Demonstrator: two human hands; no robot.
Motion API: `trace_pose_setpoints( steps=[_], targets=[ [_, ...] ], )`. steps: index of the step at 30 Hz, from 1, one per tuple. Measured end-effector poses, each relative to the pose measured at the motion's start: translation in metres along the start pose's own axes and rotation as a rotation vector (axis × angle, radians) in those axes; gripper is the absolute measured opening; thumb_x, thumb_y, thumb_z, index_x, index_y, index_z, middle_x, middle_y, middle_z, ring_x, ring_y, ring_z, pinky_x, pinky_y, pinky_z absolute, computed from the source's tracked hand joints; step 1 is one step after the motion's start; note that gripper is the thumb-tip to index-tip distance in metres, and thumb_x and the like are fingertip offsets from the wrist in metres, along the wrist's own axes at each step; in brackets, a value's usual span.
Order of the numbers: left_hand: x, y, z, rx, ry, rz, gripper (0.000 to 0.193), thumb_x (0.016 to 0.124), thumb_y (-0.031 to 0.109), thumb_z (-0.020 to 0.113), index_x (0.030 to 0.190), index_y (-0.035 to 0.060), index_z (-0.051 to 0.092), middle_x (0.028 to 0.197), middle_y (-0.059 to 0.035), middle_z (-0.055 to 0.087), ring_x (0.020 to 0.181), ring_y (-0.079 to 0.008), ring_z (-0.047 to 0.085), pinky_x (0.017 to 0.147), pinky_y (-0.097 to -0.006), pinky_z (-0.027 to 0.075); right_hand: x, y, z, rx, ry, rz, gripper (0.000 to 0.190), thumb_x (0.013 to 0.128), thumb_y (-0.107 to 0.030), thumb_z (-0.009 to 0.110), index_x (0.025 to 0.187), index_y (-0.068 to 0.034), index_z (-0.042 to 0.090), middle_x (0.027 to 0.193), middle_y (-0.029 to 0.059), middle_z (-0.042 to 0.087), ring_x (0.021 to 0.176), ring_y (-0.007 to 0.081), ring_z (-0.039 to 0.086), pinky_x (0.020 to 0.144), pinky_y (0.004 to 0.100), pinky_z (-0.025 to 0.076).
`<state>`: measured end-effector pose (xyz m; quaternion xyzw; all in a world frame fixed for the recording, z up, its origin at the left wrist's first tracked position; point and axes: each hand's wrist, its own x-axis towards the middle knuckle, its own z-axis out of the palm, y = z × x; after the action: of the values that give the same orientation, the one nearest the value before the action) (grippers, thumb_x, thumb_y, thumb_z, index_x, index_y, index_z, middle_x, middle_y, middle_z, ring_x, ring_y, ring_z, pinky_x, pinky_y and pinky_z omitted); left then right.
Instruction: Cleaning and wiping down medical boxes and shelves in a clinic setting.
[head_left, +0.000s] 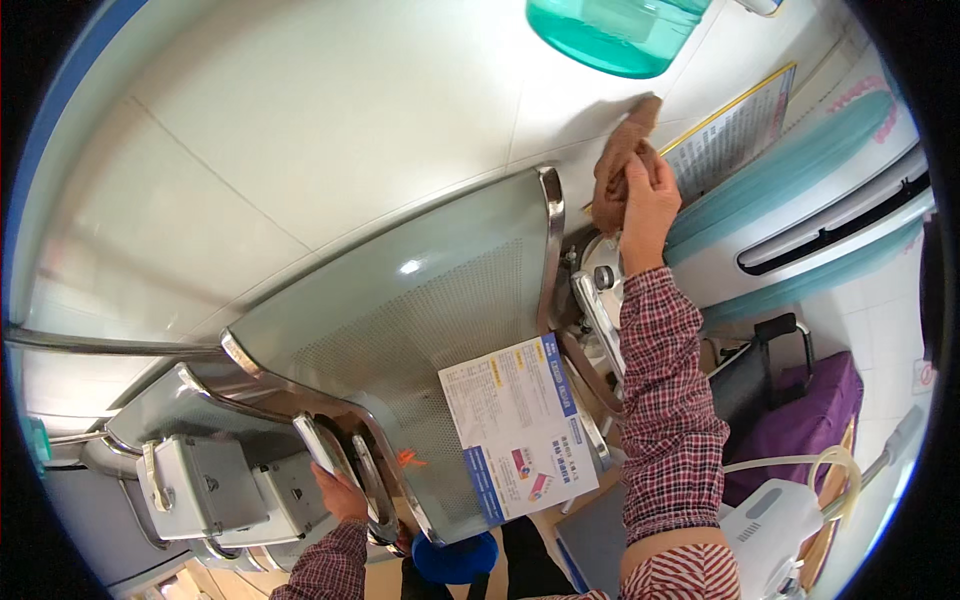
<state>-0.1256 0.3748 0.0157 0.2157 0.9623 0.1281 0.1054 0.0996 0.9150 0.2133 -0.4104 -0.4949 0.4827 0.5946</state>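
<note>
My right hand (651, 196) reaches up near the white wall and pinches a crumpled brown cloth (621, 161). Above the cloth is a container of blue-green liquid (626, 37), cut off by the picture's top. My left hand (343, 491) rests at the metal armrest (330, 457) of a perforated metal bench seat; its fingers are partly hidden, and whether they grip the armrest is unclear. A printed leaflet (517, 427) lies on the bench seat (420, 322) between my arms, with a small orange thing (410, 457) to its left.
Silver metal cases (202, 487) stand on the seats at left. A yellow-framed notice (731, 127) and a white-and-teal appliance (795, 195) are at right. Below them are a purple cover (802, 427), a white device with a tube (776, 517) and a black-handled frame (784, 330). A blue round object (455, 557) sits below the seat.
</note>
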Motion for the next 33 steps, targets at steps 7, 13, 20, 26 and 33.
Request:
trace_pose_setpoints(
  steps=[7, 13, 20, 26, 33],
  targets=[
    [-0.001, 0.007, 0.004, -0.021, 0.024, 0.069, 0.055, 0.098, 0.022, 0.038, 0.143, -0.0029, 0.019, 0.138, -0.0287, 0.036, 0.123, -0.043, 0.041, 0.099, -0.0447, 0.038, -0.054, 0.073, 0.072, -0.708, 0.047, -0.5, 0.045, 0.082, -0.023, 0.064, 0.117, 0.001, 0.049, 0.114, 0.0227, 0.05, 0.11, 0.0387, 0.045, 0.097, 0.0468, 0.035],
    [-0.003, 0.018, -0.009, -0.104, -0.066, -0.022, 0.056, 0.099, 0.025, 0.036, 0.142, -0.0056, 0.019, 0.137, -0.0294, 0.036, 0.122, -0.044, 0.042, 0.099, -0.0454, 0.038, -0.152, 0.077, 0.149, -0.744, -0.136, -0.581, 0.039, 0.08, -0.019, 0.064, 0.113, -0.004, 0.05, 0.113, 0.0218, 0.05, 0.116, 0.0388, 0.042, 0.107, 0.0506, 0.027],
    [0.003, -0.01, -0.003, -0.065, -0.002, 0.032, 0.056, 0.099, 0.028, 0.035, 0.144, -0.0018, 0.018, 0.139, -0.0289, 0.035, 0.122, -0.0434, 0.042, 0.099, -0.0451, 0.038, -0.179, 0.05, 0.175, -0.783, -0.485, -0.659, 0.028, 0.076, -0.007, 0.059, 0.103, -0.001, 0.053, 0.107, 0.0197, 0.054, 0.107, 0.0363, 0.047, 0.101, 0.049, 0.033],
    [-0.003, 0.005, 0.006, -0.118, 0.004, 0.074, 0.057, 0.098, 0.027, 0.036, 0.144, -0.0021, 0.017, 0.136, -0.0292, 0.039, 0.118, -0.0446, 0.045, 0.096, -0.0452, 0.04, -0.06, 0.066, 0.059, -0.89, 0.037, -0.621, 0.027, 0.082, -0.002, 0.054, 0.109, 0.003, 0.051, 0.12, 0.0241, 0.05, 0.114, 0.0411, 0.047, 0.095, 0.0482, 0.04],
    [0.0, -0.004, -0.003, -0.179, 0.064, -0.021, 0.055, 0.093, 0.02, 0.048, 0.14, 0.0004, 0.027, 0.12, -0.0275, 0.05, 0.104, -0.0444, 0.053, 0.088, -0.0473, 0.043, -0.14, 0.052, 0.158, -0.694, 0.06, -0.388, 0.04, 0.08, -0.005, 0.056, 0.118, 0.003, 0.048, 0.13, 0.0235, 0.045, 0.126, 0.0415, 0.037, 0.106, 0.0473, 0.03]
  ],
)
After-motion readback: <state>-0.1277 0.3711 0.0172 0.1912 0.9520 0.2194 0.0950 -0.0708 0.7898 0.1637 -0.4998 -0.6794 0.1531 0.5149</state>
